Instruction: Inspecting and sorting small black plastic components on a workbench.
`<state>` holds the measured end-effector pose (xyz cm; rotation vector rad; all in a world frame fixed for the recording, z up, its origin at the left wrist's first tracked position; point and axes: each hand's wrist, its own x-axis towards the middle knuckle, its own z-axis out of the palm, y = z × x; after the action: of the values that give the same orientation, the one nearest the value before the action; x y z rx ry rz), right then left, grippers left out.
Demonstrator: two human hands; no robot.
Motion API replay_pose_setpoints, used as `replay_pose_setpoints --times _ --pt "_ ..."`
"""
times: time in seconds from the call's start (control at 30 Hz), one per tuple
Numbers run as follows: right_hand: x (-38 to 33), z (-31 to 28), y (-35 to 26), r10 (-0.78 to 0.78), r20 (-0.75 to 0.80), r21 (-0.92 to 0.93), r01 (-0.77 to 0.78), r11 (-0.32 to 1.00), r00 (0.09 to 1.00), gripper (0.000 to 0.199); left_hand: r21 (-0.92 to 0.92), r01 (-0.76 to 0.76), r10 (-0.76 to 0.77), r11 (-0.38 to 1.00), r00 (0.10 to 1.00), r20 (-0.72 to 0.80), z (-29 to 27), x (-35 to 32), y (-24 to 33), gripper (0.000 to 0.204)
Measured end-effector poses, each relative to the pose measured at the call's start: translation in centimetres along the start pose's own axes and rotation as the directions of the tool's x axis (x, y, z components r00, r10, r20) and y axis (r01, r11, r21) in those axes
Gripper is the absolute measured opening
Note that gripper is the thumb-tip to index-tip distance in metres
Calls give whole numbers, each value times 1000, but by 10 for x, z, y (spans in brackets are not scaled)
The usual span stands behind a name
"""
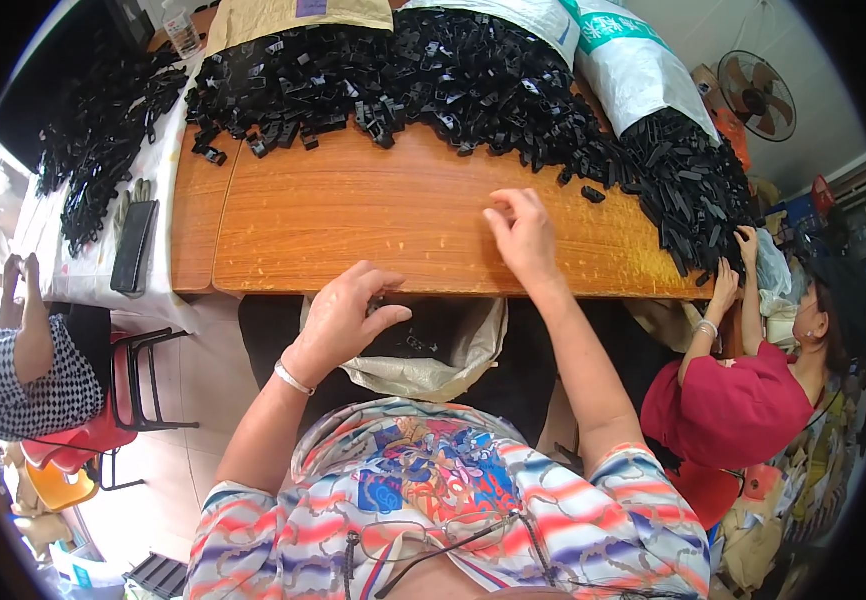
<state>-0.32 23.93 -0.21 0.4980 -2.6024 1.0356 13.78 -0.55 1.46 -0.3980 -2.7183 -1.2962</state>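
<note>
- Black plastic clips (433, 70) lie heaped in a long ridge across the far side of the wooden table (353, 220) — small, angular, glossy pieces, tangled so that single ones are hard to tell apart.
- Step in hand, as a judgement: sorting or gathering the clips, with one hand at the table and the other at the bag (453, 350) below its edge.
- Left hand (343, 320) hovers over the mouth of the bag, fingers curled and pinched together; something small and dark may sit between the fingertips, but whether it grips a piece cannot be told.
- Right hand (523, 235) rests on the bare wood near the table's front edge, fingers drawn together with the tips down — no clip shows clearly in it, so its hold cannot be told either.
- Nearest loose clip (593, 194) lies alone just beyond the right hand, apart from the heap.
- Next move, judged: a reach forward to the ridge would call for a light pinch, since the pieces interlock and may drag neighbours along.
- Bag material looks like pale, crumpled woven sacking, its opening slack and dark inside.
- White sacks (633, 70) spill more clips at the far right, where another person's hands (733, 270) work the pile.
- Dark flat case (135, 245) lies on the pale cloth to the left.
</note>
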Motion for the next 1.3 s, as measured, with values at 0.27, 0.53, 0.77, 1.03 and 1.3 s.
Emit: replay_pose_setpoints --times 0.27,0.53,0.77,1.03,1.3 --pt "12 12 10 -173 177 -103 193 976 969 10 126 66 -24 990 951 -307 -15 93 -47 23" --pt "-65 10 -63 -412 435 159 382 910 801 20 284 131 -39 950 950 -311 -15 173 -76 25" --pt "16 26 -17 -280 164 54 275 960 946 16 279 410 -277 868 867 -413 -5 193 -75 25" --pt "96 51 3 11 80 -333 16 943 997 27 140 463 -373 875 830 -414 3 185 -87 33" --pt "70 40 -2 -102 172 -368 160 916 980 17 251 328 -239 911 914 -328 3 165 -80 28"
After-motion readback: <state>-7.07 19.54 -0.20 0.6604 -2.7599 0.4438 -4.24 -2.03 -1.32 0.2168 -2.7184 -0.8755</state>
